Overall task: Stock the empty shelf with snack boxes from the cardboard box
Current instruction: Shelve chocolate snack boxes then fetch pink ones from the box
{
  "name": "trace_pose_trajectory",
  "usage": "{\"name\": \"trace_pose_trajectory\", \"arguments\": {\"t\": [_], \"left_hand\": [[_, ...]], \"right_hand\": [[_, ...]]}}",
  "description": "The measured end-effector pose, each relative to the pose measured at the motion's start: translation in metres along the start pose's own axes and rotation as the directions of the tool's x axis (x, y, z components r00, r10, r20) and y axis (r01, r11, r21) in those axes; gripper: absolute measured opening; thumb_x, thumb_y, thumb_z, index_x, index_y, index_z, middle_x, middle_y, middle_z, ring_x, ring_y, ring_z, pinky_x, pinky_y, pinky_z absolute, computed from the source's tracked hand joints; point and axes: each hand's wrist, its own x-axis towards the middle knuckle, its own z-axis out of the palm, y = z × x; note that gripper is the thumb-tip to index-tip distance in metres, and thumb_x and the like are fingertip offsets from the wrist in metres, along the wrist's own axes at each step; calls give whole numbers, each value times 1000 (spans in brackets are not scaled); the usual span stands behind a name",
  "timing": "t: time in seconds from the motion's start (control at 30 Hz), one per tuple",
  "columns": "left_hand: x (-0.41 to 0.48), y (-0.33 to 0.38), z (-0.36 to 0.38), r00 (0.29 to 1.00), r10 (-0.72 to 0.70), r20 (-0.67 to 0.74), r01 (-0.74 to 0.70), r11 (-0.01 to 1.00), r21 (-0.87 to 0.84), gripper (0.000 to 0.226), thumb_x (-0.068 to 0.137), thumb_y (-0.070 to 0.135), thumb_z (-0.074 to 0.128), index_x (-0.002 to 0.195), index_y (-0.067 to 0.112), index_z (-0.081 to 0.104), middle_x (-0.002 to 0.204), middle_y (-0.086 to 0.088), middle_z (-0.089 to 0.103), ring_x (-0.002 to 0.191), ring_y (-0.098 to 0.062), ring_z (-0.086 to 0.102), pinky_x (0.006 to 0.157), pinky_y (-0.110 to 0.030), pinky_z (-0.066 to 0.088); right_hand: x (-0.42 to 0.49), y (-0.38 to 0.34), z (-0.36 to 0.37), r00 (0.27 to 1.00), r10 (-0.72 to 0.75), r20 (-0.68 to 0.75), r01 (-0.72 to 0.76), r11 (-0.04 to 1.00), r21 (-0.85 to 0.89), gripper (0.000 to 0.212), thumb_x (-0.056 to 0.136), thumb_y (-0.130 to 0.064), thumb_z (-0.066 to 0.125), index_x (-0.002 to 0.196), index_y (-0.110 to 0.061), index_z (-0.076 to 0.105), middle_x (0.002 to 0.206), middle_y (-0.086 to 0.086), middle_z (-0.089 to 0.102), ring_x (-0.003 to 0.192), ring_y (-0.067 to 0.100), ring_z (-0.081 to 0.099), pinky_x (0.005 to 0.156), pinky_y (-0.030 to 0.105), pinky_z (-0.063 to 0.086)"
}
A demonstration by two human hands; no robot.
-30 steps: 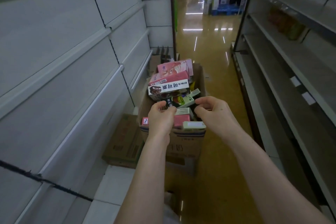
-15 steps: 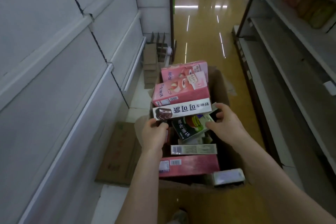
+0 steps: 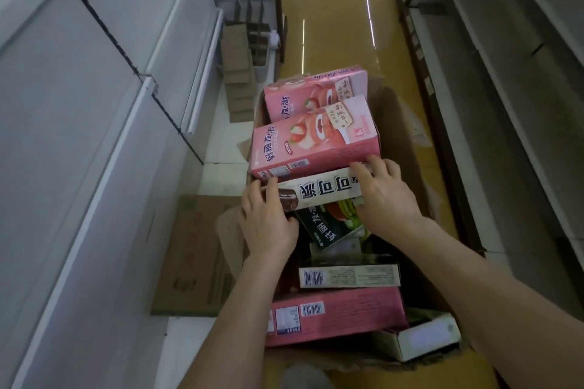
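An open cardboard box on the aisle floor holds several snack boxes. A white snack box with a chocolate cake picture lies across the pile, under two pink strawberry boxes. My left hand grips the white box's left end. My right hand curls over its right end, fingers on top and thumb beneath. A dark green box sits tilted below it. Nearer me lie a white box showing a barcode and a pink box. The white empty shelf runs along my left.
A flattened carton lies on the shelf base at left, with folded cardboard pieces farther along. Another shelf unit lines the right side of the glossy yellow aisle floor. A small white box sits at the carton's near right corner.
The view has tilted down and closer to the box. Both hands have moved from above the near snack boxes onto the two ends of the white snack box.
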Motion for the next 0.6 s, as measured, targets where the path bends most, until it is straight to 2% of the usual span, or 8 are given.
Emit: {"name": "trace_pose_trajectory", "arguments": {"t": [0.1, 0.17, 0.3, 0.43, 0.53, 0.6], "left_hand": [[11, -1, 11, 1000, 7, -7, -7, 997, 80, 76, 82, 23, 69, 147, 24, 29, 146, -7, 29, 139, -28, 21, 111, -51, 29], [16, -1, 13, 999, 32, -34, -28, 992, 126, 69, 82, 25, 68, 143, 24, 36, 142, -5, 37, 137, -27, 25, 112, -47, 27], [19, -6, 10, 992, 110, -66, -102, 989, 106, 58, 81, 29, 68, 135, 24, 48, 130, -1, 49, 125, -24, 37, 106, -39, 32], [14, -9, -2, 992, 124, -29, -126, 987, -97, 62, 77, 26, 73, 135, 23, 52, 128, -1, 46, 121, -20, 37, 103, -35, 35], [14, -6, -19, 990, 105, 89, -70, 940, -333, 67, 75, 21, 78, 136, 25, 49, 130, 0, 35, 121, -12, 37, 104, -25, 33], [17, 1, -31, 975, 136, 177, -40, 887, -460, 67, 75, 17, 81, 132, 25, 48, 126, 3, 40, 114, -7, 46, 96, -20, 40]], "right_hand": [[8, 3, 5, 1000, 5, -29, -9, 992, -129, 67, 83, -25, 66, 141, -21, 32, 142, 4, 35, 134, 28, 25, 104, 42, 37], [13, 5, 6, 999, 9, -37, -16, 980, -198, 65, 84, -26, 65, 140, -22, 33, 142, 4, 36, 136, 28, 24, 106, 42, 32], [21, 9, 6, 999, 12, -36, -19, 975, -222, 53, 87, -24, 61, 136, -20, 39, 140, 4, 37, 136, 27, 25, 105, 43, 33], [18, 24, -4, 1000, -14, 22, 15, 999, -40, 55, 87, -26, 62, 137, -23, 38, 137, 1, 40, 131, 23, 33, 102, 40, 39], [6, 40, -21, 996, -20, 91, 3, 984, 176, 60, 85, -26, 67, 138, -26, 40, 133, -4, 42, 120, 16, 45, 96, 34, 46], [-4, 49, -34, 996, -12, 93, -18, 948, 317, 60, 83, -24, 70, 137, -26, 43, 131, -7, 43, 109, 10, 50, 86, 26, 47]]}}
